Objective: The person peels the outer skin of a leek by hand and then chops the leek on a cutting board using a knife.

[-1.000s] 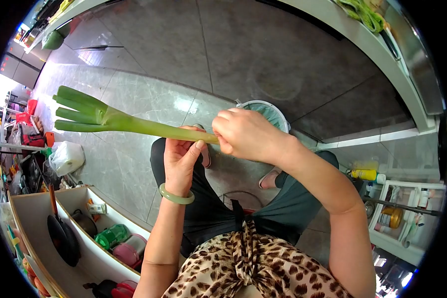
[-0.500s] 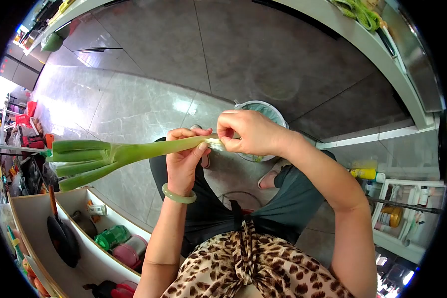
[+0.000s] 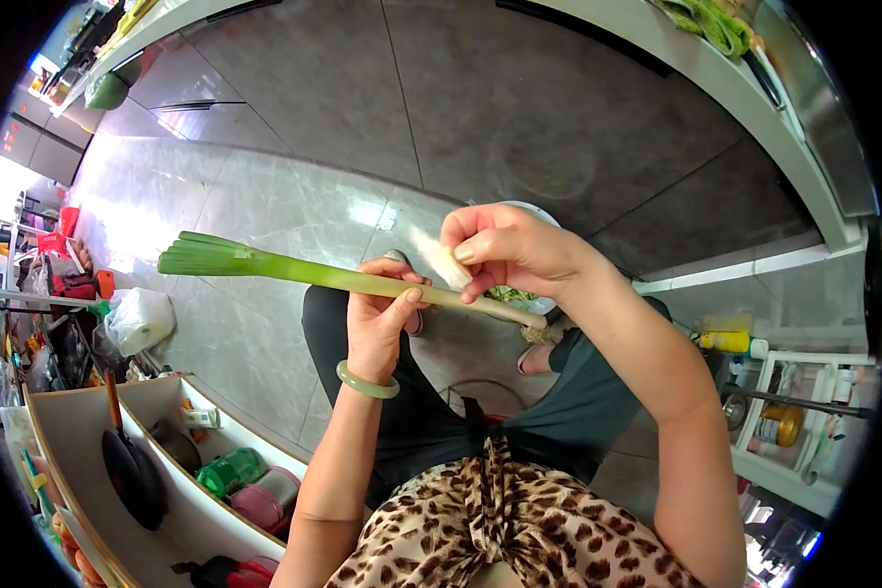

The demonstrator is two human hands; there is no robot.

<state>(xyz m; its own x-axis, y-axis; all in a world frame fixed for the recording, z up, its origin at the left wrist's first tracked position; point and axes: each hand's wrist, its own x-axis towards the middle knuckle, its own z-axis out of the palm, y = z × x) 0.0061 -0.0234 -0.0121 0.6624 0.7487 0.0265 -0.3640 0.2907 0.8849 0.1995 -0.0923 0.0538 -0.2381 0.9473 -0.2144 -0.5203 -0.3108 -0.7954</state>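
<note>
The leek (image 3: 309,273) is in mid-air above the lap, its leafy end off to the left and its roots (image 3: 536,334) to the right, near the bin (image 3: 537,209). The left hand (image 3: 374,338) pinches the pale stalk between thumb and fingers; that grip should be firm enough to stop rolling but not bruise the flesh. The right hand (image 3: 524,253) pinches a pale strip of skin (image 3: 443,261) just above the stalk; whether any of it is attached, I cannot tell. Peeling works best with a slow pull along the length, close to the stalk, taking only the loose outer layer. Working beside the bin, where green scraps (image 3: 508,293) lie, seems sensible for catching bits.
</note>
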